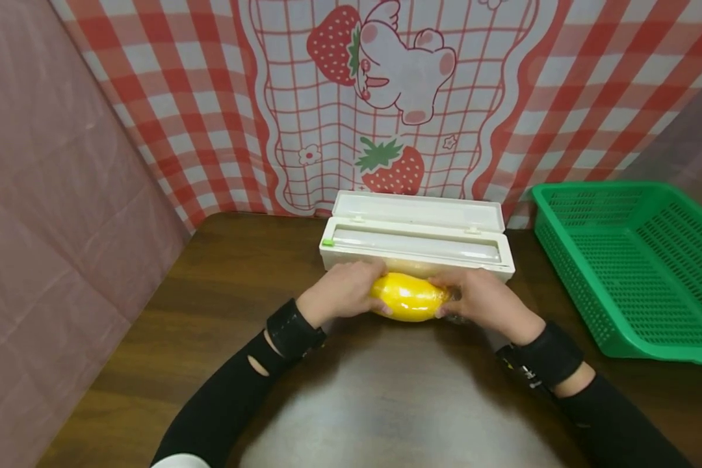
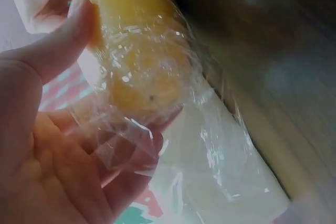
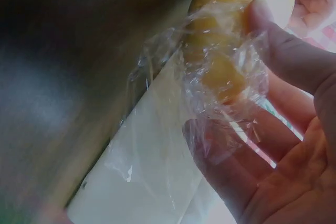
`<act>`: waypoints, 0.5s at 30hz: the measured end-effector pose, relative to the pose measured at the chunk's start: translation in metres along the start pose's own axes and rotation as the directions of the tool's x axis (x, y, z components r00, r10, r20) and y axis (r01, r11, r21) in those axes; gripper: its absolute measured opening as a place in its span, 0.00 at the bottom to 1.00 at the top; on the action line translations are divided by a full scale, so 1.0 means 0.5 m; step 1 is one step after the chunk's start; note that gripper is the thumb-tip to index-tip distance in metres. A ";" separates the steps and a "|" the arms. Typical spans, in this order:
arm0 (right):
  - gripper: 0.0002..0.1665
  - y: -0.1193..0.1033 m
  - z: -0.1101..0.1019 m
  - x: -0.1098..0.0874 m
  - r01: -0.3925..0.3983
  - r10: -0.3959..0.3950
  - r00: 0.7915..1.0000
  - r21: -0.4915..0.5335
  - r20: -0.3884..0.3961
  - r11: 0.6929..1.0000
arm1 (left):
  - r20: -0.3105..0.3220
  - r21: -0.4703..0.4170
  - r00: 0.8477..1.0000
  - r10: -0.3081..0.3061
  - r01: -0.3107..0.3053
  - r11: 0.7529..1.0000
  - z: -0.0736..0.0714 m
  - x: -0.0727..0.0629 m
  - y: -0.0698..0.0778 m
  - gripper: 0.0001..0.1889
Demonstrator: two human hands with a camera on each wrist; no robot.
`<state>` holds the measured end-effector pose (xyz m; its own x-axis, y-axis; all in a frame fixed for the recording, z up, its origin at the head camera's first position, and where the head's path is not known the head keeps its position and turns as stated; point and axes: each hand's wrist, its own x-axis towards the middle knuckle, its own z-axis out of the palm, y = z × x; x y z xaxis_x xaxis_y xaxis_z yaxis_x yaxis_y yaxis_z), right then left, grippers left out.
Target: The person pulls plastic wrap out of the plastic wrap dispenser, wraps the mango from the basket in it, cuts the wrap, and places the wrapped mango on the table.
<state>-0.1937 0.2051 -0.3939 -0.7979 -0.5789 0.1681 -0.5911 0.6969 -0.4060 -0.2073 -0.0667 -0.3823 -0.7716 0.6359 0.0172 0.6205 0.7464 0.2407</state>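
Observation:
A smooth yellow mango-like fruit (image 1: 409,296) lies crosswise between both hands, with clear cling film (image 2: 142,72) around it. At its left end my left hand (image 1: 351,289) grips it, thumb on the near side. My right hand (image 1: 482,299) holds the other end, where loose, crumpled film (image 3: 226,98) hangs past the fruit and over the fingers. Just behind the fruit stands a white cling film dispenser (image 1: 415,266), its lid (image 1: 418,211) raised and a film roll (image 1: 415,246) inside. A small green slider (image 1: 327,242) sits at the dispenser's left end.
To the right is a green plastic basket (image 1: 567,273) with slatted walls. The brown wooden table (image 1: 210,292) reaches a red-and-white checked cloth (image 1: 210,117) at the back. A pink cloth (image 1: 52,195) hangs on the left.

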 end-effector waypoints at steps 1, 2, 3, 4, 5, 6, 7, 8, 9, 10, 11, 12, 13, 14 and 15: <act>0.28 -0.002 0.000 -0.001 0.004 -0.004 1.000 -0.002 -0.003 1.000 | -0.012 0.011 1.000 0.002 -0.002 1.000 0.001 -0.002 0.003 0.28; 0.28 -0.004 0.000 -0.002 0.009 -0.009 1.000 -0.002 -0.005 1.000 | -0.024 0.037 1.000 0.006 -0.005 0.999 0.003 -0.004 0.006 0.28; 0.28 -0.005 0.001 -0.004 0.012 -0.012 1.000 -0.008 -0.006 1.000 | -0.037 0.072 0.999 0.013 -0.010 0.997 0.004 -0.006 0.010 0.29; 0.28 -0.006 0.002 -0.005 0.009 -0.009 1.000 -0.010 -0.005 1.000 | -0.047 0.117 0.999 0.021 -0.015 0.993 0.005 -0.008 0.014 0.30; 0.28 -0.006 0.003 -0.007 0.005 -0.005 1.000 -0.015 -0.004 1.000 | -0.058 0.164 0.998 0.031 -0.021 0.986 0.005 -0.009 0.018 0.32; 0.28 -0.007 0.003 -0.008 -0.002 0.002 1.000 -0.023 -0.003 1.000 | -0.067 0.205 0.997 0.041 -0.027 0.978 0.005 -0.011 0.022 0.33; 0.28 -0.008 0.004 -0.009 -0.001 0.000 1.000 -0.040 -0.006 0.999 | -0.075 0.245 0.996 0.051 -0.032 0.969 0.005 -0.012 0.025 0.34; 0.29 -0.009 0.004 -0.010 -0.001 0.000 1.000 -0.061 -0.012 0.998 | -0.082 0.280 0.995 0.063 -0.038 0.959 0.005 -0.012 0.028 0.34; 0.29 -0.010 0.004 -0.011 -0.002 0.001 1.000 -0.080 -0.019 0.997 | -0.087 0.297 0.994 0.071 -0.042 0.954 0.005 -0.012 0.030 0.34; 0.30 -0.011 0.004 -0.012 -0.003 0.000 1.000 -0.097 -0.027 0.995 | -0.092 0.302 0.993 0.075 -0.044 0.952 0.005 -0.012 0.031 0.34; 0.30 -0.011 0.004 -0.012 0.002 -0.006 0.999 -0.118 -0.035 0.993 | -0.095 0.300 0.993 0.075 -0.043 0.953 0.005 -0.012 0.031 0.33; 0.31 -0.012 0.003 -0.012 0.008 -0.014 0.999 -0.136 -0.041 0.991 | -0.095 0.293 0.993 0.071 -0.040 0.955 0.005 -0.011 0.030 0.33; 0.31 -0.012 0.002 -0.012 0.014 -0.021 0.999 -0.152 -0.043 0.988 | -0.095 0.284 0.993 0.066 -0.036 0.958 0.006 -0.011 0.028 0.34; 0.32 -0.013 0.001 -0.011 0.016 -0.023 0.999 -0.159 -0.040 0.987 | -0.096 0.275 0.994 0.059 -0.030 0.961 0.005 -0.012 0.026 0.35; 0.33 -0.013 -0.001 -0.011 0.017 -0.023 0.999 -0.163 -0.034 0.987 | -0.096 0.261 0.994 0.052 -0.025 0.965 0.005 -0.012 0.023 0.36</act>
<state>-0.1857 0.2041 -0.3917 -0.7879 -0.5797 0.2077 -0.6157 0.7468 -0.2514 -0.1951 -0.0613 -0.3819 -0.7485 0.6516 0.1232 0.6545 0.7558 -0.0212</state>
